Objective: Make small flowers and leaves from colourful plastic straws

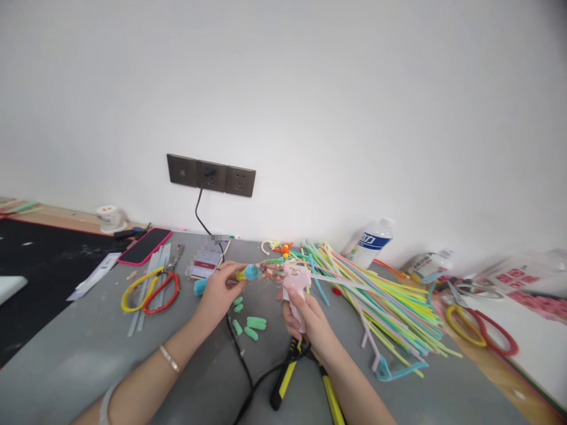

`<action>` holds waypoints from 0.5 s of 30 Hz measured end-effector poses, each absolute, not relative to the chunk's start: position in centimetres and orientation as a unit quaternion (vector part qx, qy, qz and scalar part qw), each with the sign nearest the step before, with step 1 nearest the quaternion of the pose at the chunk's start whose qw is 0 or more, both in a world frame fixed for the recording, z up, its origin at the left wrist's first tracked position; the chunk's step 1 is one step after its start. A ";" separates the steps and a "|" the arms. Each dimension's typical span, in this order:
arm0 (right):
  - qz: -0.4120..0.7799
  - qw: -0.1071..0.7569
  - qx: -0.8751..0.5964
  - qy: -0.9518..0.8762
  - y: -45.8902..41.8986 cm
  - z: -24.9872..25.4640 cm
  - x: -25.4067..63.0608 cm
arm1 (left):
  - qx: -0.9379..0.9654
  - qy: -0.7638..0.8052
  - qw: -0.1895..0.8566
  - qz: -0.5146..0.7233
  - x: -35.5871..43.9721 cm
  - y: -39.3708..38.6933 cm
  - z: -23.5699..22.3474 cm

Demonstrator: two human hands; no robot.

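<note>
My right hand is wrapped round the grip of a pale pink glue gun. A long whitish glue stick sticks out of its back to the right. The front of the gun faces left and is blurred. Between the fingertips of my left hand, a small blue and yellow fuzzy pipe-cleaner piece is pinched, close to the gun's front; whether they touch I cannot tell. Several short green fuzzy pieces lie on the grey mat below. A blue fuzzy piece lies left of my left hand.
A pile of coloured pipe cleaners spreads to the right, with a white bottle behind. Yellow-black pliers and a black cable lie in front. Red-yellow scissors, more glue sticks and a pink-edged phone are left.
</note>
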State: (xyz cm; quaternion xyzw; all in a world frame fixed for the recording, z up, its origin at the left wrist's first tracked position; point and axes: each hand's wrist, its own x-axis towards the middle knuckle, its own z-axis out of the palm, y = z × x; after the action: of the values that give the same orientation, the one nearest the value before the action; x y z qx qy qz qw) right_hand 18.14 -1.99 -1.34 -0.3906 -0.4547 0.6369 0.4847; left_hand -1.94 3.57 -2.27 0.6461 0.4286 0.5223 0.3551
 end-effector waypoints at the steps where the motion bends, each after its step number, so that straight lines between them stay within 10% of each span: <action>1: 0.637 0.484 -0.391 -0.456 -2.0 -1.4 18.2 | 0.647 0.430 0.353 0.521 -2.0 3.6 -2.3; 15: 0.634 0.473 -0.377 -0.482 -2.3 -1.0 18.2 | 0.650 0.435 0.345 0.518 -2.0 3.6 -2.4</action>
State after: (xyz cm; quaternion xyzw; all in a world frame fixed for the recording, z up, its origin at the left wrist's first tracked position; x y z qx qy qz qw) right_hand 18.16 -2.31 -1.04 -0.3768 -0.4819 0.6343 0.4727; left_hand -1.98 3.58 -2.36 0.6505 0.4352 0.5180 0.3451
